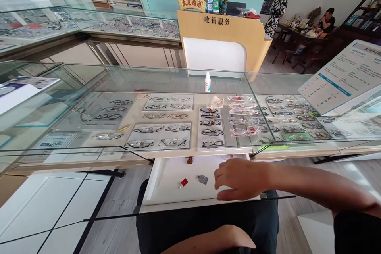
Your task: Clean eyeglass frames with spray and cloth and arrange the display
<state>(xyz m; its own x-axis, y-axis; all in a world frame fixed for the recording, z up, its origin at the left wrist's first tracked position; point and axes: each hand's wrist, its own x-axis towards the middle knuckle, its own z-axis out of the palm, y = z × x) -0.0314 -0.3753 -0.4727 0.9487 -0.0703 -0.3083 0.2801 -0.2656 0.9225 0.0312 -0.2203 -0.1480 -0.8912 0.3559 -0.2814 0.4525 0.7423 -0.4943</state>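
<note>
My right hand [239, 178] hovers palm down over the right side of an open white drawer [166, 198]. Its fingers are slightly bent, with the thumb apart, and no held object shows. Left of it lies a small grey tag-like piece [203, 179], then a small red and white item [184, 182]. A small brown-red figure [189, 160] is near the drawer's back. A bare forearm [208, 242] crosses my lap at the bottom edge; my left hand is out of frame.
A glass display case [119, 75] holds rows of eyeglasses [212, 132]. On its top stand a small white bottle [207, 82] and a tilted printed sign [342, 75]. Beyond are a wooden counter [220, 31], a standing person [276, 12] and a seated person [327, 20].
</note>
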